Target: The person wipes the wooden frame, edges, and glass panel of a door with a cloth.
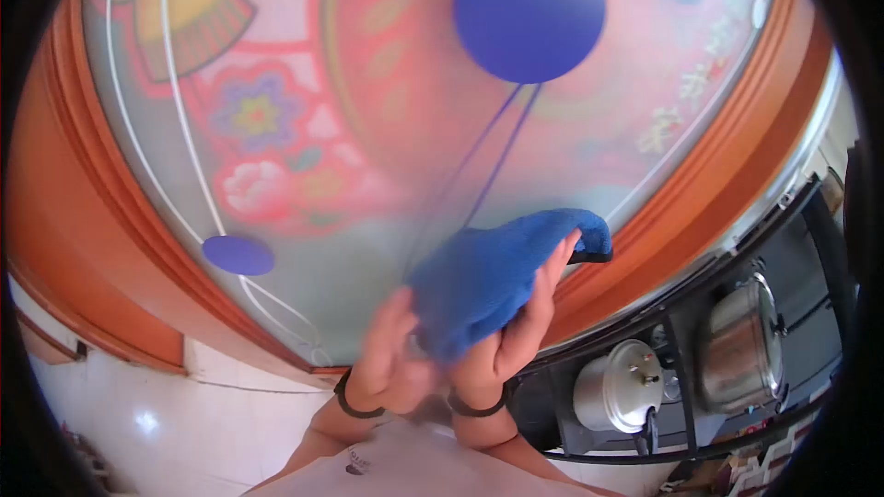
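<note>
A fuzzy blue cloth (488, 276) is bunched up in front of a frosted glass panel (359, 313) printed with a colourful picture. My right hand (529, 313) holds the cloth along its right side, fingers pointing up. A dark edge (591, 256) shows under the cloth's right end; what it belongs to is unclear. Beside the cloth's lower left corner, my left hand (391, 350) is raised and smeared by motion, so its grip cannot be made out. Both wrists wear dark bands.
An orange-brown wooden frame (193, 267) surrounds the glass. Blue discs (529, 14) and a smaller blue oval (238, 255) with lines are on the panel. At right, a dark rack (681, 387) holds a pressure cooker (612, 387) and a large metal pot (741, 345). Pale floor (212, 433) lies below left.
</note>
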The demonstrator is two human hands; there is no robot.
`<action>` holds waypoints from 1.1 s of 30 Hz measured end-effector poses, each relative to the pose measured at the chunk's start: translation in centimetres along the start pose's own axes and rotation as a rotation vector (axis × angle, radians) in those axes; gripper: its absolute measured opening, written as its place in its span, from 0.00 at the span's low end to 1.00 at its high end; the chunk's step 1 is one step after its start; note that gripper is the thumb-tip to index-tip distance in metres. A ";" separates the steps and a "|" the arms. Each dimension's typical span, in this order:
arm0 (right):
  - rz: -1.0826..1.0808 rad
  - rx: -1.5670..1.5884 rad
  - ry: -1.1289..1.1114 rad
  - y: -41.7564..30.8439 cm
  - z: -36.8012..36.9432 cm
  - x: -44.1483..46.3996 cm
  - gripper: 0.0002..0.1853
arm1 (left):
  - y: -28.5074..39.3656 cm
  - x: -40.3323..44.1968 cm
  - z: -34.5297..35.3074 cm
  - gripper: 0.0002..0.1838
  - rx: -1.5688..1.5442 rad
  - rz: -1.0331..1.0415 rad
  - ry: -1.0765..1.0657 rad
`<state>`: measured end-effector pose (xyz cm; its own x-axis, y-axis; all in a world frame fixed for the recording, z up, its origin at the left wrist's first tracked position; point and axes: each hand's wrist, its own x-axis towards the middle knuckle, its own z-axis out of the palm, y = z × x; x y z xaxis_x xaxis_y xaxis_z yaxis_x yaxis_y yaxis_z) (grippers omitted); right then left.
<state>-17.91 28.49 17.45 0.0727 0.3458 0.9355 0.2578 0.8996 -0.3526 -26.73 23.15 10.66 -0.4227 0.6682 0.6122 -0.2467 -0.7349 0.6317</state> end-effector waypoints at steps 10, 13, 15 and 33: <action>-0.120 0.279 -0.089 -6.9 9.2 -1.6 0.16 | 4.2 2.8 -3.7 0.31 0.062 0.166 0.211; -0.144 0.293 -0.122 -6.2 8.2 -1.1 0.17 | 3.5 2.6 -3.1 0.31 0.080 0.172 0.185; -0.161 0.297 -0.155 -5.4 7.0 -0.6 0.17 | 2.9 2.4 -2.3 0.31 0.079 0.170 0.134; -0.154 0.097 -0.227 -2.0 1.3 0.1 0.27 | 0.8 1.7 -0.6 0.30 0.092 0.125 0.032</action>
<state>-19.71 27.03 18.19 -0.1805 0.2444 0.9527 0.1552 0.9636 -0.2177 -28.15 23.68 11.95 -0.4732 0.5667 0.6745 -0.1100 -0.7977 0.5930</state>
